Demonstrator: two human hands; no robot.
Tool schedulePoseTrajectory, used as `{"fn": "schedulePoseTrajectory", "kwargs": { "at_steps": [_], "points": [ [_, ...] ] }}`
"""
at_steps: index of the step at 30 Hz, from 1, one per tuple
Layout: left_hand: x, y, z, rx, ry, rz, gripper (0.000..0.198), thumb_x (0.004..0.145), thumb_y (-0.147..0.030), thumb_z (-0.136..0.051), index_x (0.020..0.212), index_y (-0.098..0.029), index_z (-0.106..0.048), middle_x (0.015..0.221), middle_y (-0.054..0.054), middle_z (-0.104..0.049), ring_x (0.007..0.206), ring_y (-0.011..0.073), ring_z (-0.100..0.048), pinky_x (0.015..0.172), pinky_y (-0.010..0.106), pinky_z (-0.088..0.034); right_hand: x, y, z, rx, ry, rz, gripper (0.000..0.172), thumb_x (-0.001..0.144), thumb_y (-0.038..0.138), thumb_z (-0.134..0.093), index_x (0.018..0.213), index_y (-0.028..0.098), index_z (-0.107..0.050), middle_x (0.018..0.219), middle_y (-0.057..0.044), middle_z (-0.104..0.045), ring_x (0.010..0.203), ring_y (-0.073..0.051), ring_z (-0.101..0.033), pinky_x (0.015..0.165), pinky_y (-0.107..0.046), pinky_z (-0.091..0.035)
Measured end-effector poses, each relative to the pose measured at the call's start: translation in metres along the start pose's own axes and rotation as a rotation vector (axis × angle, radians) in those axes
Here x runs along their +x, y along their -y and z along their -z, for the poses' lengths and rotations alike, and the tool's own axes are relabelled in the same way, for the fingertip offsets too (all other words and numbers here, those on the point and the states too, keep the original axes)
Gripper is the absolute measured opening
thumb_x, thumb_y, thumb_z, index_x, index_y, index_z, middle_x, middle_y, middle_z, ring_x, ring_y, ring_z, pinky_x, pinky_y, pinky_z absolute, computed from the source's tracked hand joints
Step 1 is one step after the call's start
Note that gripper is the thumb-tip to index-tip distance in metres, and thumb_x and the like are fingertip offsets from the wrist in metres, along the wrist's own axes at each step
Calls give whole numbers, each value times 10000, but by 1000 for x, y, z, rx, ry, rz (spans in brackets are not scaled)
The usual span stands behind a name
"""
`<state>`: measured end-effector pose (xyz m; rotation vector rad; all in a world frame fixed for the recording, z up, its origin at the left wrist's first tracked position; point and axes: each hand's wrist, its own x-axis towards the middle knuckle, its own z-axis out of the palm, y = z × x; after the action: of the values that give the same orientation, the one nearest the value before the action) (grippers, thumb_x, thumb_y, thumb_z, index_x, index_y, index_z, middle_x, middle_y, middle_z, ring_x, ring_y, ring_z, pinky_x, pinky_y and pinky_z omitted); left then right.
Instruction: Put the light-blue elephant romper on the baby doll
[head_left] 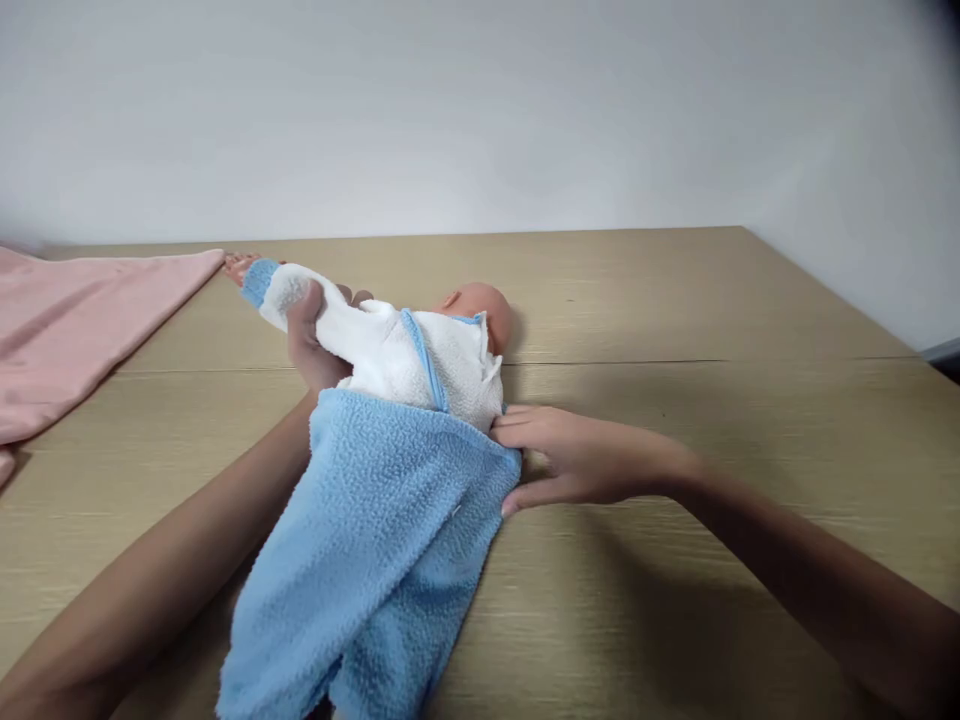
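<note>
A baby doll point(480, 305) lies on its back on the wooden table point(675, 300), head away from me. It wears a fleece suit with a white top point(420, 360) and blue trousers point(375, 540). My left hand point(311, 340) is closed around the doll's white sleeve, whose blue cuff point(259, 280) and small hand point to the far left. My right hand point(570, 455) rests at the doll's right side by the waist, fingers stretched toward the fabric, thumb low on the table.
A pink cloth point(67, 320) lies spread at the left edge of the table. A pale wall stands behind the table's far edge. The table's right edge runs diagonally at far right.
</note>
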<state>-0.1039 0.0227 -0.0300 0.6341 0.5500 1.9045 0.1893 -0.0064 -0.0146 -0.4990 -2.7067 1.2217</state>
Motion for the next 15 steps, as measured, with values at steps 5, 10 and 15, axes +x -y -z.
{"fn": "schedulePoseTrajectory", "kwargs": {
  "at_steps": [5, 10, 15],
  "points": [
    [3, 5, -2, -7, -93, -20, 526, 904, -595, -716, 696, -252, -376, 618, -48, -425, 535, 121, -427, 559, 298, -357, -2, 8, -1, -213, -187, 35, 290, 1094, 478, -744, 960, 221, -751, 1116, -69, -702, 1068, -268, -604, 1019, -458, -490],
    [-1, 4, -5, -114, -105, 21, 485, 878, -496, -758, 714, -251, -373, 614, -53, -483, 520, 114, -476, 560, 319, -356, 2, -5, -5, -297, -366, 29, 210, 993, 375, -883, 979, 227, -735, 1186, -77, -726, 1120, -286, -632, 1026, -450, -492],
    [-15, 3, -22, -152, -236, 31, 354, 974, -405, -638, 717, -257, -446, 609, -62, -449, 534, 126, -541, 564, 279, -414, 5, -61, -4, -287, -595, 13, 275, 901, 238, -880, 1051, 250, -650, 1171, -74, -694, 1099, -280, -644, 986, -435, -516]
  ]
}}
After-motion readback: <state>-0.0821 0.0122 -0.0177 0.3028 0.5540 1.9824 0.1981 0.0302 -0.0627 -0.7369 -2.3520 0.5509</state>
